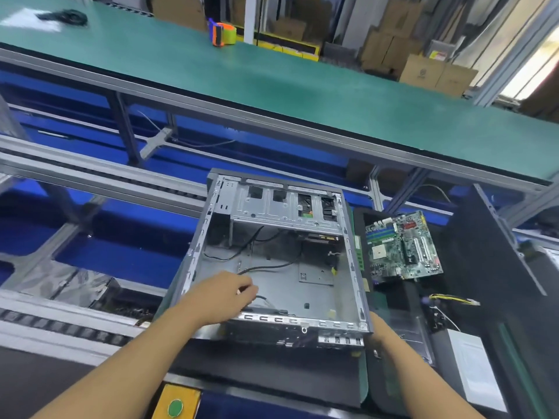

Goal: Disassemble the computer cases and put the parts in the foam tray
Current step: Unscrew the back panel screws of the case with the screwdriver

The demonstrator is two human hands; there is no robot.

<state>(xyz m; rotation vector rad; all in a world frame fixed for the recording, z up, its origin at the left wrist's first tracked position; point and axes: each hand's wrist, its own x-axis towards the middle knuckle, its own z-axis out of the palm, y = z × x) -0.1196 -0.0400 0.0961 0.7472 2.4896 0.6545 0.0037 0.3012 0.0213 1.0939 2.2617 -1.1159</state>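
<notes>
**Dark near workbench with an open case on it, and a green bench behind**

The computer case sits open side up on the dark near workbench. Just right of the case lies a black foam tray, with a motherboard resting on its far part. Right of the case and nearer, a pale grey box lies on the black surface. Near-left of the case, a yellow label with a green dot sits at the bench's front edge. Well beyond the case, the green bench carries an orange tape dispenser and, far to the left, a black cable bundle on a white sheet.
</notes>
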